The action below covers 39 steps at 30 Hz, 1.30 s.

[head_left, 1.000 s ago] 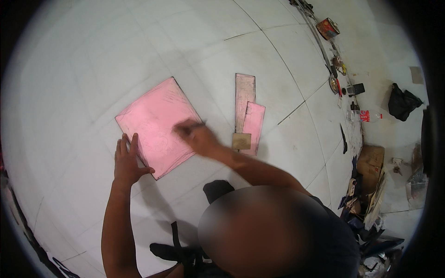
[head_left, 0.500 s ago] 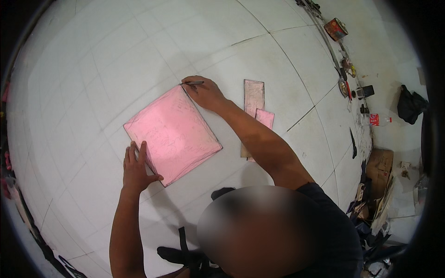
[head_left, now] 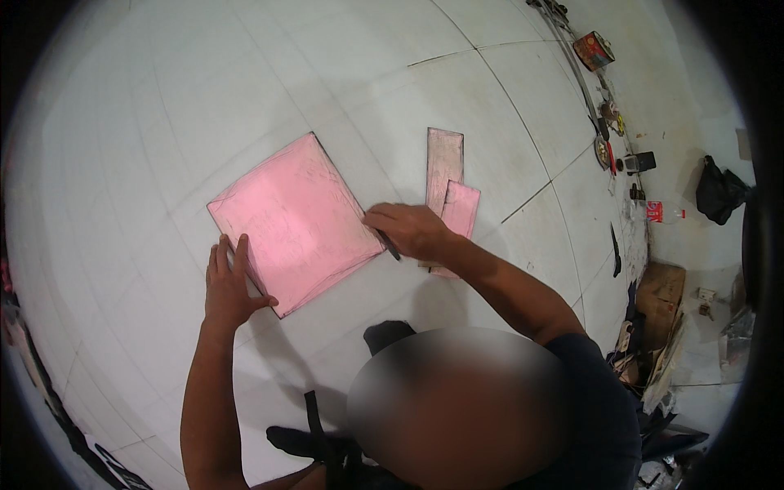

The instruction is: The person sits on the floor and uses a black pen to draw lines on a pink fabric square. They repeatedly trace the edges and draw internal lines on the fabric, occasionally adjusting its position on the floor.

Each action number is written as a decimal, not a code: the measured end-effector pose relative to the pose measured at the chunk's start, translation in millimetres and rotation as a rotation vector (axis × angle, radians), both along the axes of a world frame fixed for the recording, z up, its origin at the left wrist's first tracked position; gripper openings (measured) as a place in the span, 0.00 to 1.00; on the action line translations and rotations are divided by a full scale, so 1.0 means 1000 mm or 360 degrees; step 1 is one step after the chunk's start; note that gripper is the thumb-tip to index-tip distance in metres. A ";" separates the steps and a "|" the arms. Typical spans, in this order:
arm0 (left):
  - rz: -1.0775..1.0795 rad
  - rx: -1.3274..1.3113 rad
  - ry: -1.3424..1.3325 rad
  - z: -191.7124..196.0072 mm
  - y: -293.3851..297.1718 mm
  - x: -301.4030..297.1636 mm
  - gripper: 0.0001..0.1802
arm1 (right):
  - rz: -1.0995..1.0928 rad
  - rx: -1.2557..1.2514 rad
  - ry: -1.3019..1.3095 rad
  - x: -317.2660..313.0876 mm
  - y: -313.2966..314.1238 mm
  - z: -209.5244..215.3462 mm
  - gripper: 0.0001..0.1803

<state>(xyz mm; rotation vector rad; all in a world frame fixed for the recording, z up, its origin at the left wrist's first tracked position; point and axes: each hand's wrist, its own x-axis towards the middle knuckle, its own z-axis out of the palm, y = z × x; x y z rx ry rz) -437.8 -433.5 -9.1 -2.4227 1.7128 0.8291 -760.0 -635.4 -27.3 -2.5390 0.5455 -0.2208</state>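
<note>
A pink square sheet or board (head_left: 286,220) with dark scribbled lines along its borders lies turned at an angle on the tiled floor. My left hand (head_left: 228,287) rests on its lower-left edge, fingers stretched and thumb spread near the bottom corner. At the right edge, close to the right corner, my right hand (head_left: 412,229) is closed round a dark, slim pen-like tool (head_left: 390,245); the fingers hide part of it. Beyond that hand lie two narrow strips, a longer brownish-pink one (head_left: 444,155) and a shorter pink one (head_left: 462,208) overlapping it.
Pale floor tiles (head_left: 351,73) surround the sheet. Along the right wall stand a red tin (head_left: 594,51), a plastic bottle with a red label (head_left: 663,212), a black bag (head_left: 720,192) and a cardboard box (head_left: 661,286). A dark thin object (head_left: 616,249) lies before them.
My right hand has moved from the sheet's top corner down along its right edge with the tool. My left hand stays on the lower-left edge.
</note>
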 end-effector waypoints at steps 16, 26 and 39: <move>-0.0017 0.0020 -0.0016 0.000 0.002 -0.001 0.78 | -0.0585 0.0391 -0.0546 0.063 0.033 -0.012 0.08; -0.0025 -0.0012 -0.0027 -0.001 0.001 0.000 0.78 | -0.0644 0.0257 -0.0105 0.036 0.036 -0.003 0.12; 0.0001 0.0015 -0.0005 0.000 0.001 -0.001 0.77 | -0.0689 0.0757 -0.0169 0.073 0.031 -0.002 0.17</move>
